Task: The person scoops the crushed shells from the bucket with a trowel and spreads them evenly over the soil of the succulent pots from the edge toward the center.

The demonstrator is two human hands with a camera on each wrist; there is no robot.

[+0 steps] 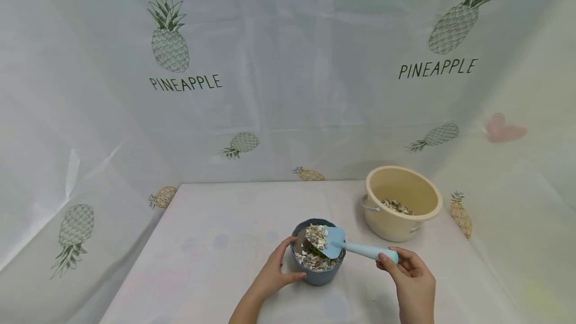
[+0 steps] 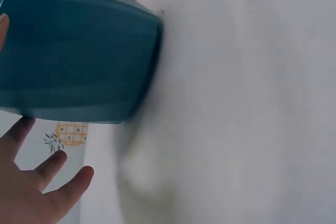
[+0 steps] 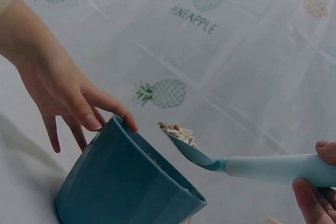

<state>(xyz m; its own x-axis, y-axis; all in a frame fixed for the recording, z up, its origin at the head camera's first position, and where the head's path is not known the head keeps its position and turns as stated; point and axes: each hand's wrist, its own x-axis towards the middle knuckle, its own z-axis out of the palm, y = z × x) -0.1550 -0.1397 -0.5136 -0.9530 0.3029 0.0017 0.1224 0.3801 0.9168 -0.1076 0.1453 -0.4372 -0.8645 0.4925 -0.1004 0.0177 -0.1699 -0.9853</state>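
Note:
A blue flowerpot (image 1: 318, 278) stands on the table, partly filled with a pale, crumbly potting mix (image 1: 317, 262). My left hand (image 1: 274, 270) holds it at the left side, thumb and forefinger at the rim; in the left wrist view the other fingers (image 2: 50, 174) spread out beside the wall. From the right, my right hand (image 1: 413, 280) grips the light blue handle of a garden trowel (image 1: 365, 250). The trowel's blade lies over the pot's opening, carrying a heap of the same mix (image 3: 178, 132). Seen from the right wrist, the blade is just above the rim, close to level.
A cream bucket (image 1: 382, 223) with more mix inside (image 1: 396, 207) stands at the back right, its handle hanging down. A pale cloth (image 1: 202, 244) covers the table. Behind it hangs a pineapple-print sheet (image 1: 292, 89).

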